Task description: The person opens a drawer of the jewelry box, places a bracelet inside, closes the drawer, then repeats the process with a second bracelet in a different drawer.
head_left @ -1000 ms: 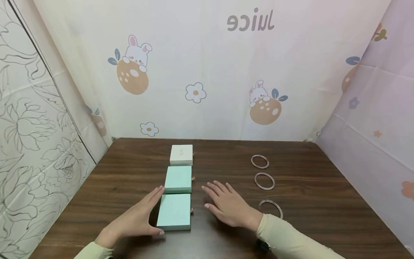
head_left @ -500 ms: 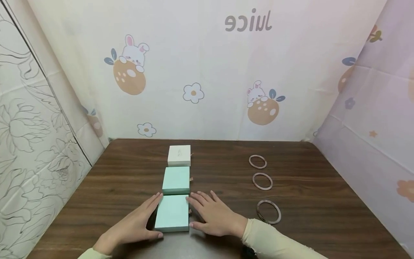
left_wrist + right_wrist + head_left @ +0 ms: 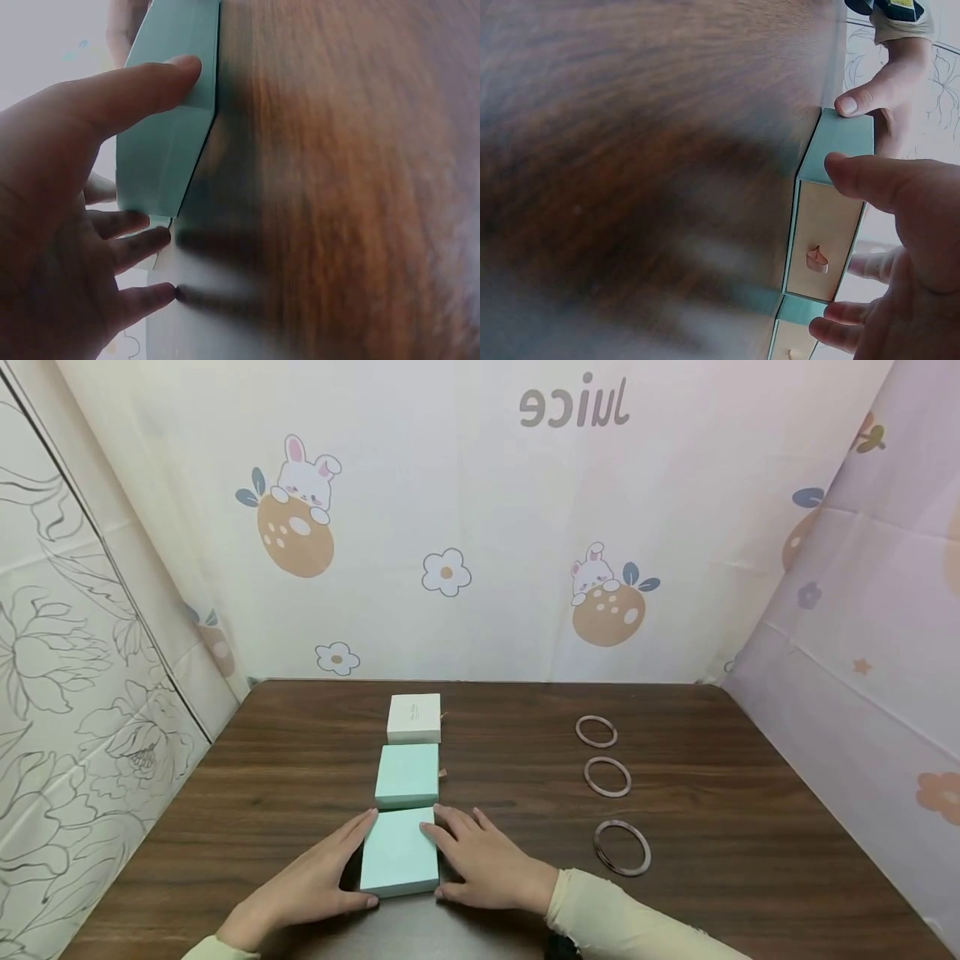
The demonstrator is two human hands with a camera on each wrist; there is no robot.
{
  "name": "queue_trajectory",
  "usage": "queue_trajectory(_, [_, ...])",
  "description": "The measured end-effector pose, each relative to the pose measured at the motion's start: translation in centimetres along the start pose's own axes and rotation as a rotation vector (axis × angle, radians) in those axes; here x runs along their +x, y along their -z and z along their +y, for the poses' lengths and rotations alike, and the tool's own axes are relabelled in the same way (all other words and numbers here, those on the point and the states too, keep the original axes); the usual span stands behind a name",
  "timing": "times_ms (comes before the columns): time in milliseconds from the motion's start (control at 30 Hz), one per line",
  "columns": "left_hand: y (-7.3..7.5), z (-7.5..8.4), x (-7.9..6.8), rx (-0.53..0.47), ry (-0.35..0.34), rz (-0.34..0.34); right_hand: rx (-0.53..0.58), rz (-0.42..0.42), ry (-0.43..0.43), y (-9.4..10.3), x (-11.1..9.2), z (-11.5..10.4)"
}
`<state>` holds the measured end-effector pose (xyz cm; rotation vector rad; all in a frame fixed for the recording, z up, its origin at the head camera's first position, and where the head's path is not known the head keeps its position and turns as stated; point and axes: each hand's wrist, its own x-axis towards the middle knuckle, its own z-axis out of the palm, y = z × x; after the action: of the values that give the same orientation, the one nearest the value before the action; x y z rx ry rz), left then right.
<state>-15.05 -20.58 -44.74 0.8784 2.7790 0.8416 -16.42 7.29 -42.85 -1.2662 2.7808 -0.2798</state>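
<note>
framing the nearest mint box (image 3: pixel 397 857) on the wood-grain table (image 3: pixel 513 752) with both hands
your left hand (image 3: pixel 311 874) rests loosely against its left side, fingers straight; your right hand (image 3: pixel 491 867) pinches its right side. its drawer pull (image 3: pixel 817 259) points to your right; the long axis is hard to tell on that near-square top, set slightly askew just before the middle mint box (image 3: pixel 407 772).

The person wears pale yellow-green long sleeves: a sliver of the left sleeve (image 3: pixel 219 949) shows, and more of the right sleeve (image 3: pixel 637 918), its cloth creased and gathered at the cuff. A dark wrist device (image 3: pixel 562 947) peeks from under the right cuff; a black one with a yellow patch (image 3: pixel 901 10) sits over the left. The left thumb's nail (image 3: pixel 847 105) is short and rounded.
</note>
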Motion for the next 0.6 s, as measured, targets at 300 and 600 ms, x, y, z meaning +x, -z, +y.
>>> queue_trajectory(300, [0.1, 0.09, 0.21, -0.049, 0.02, -0.014, 0.038, 0.028, 0.038, -0.14, 0.34, 0.37])
queue_trajectory(600, [-0.12, 0.06, 0.4, -0.095, 0.029, -0.005, 0.086, 0.026, 0.066, -0.18, 0.46, 0.88])
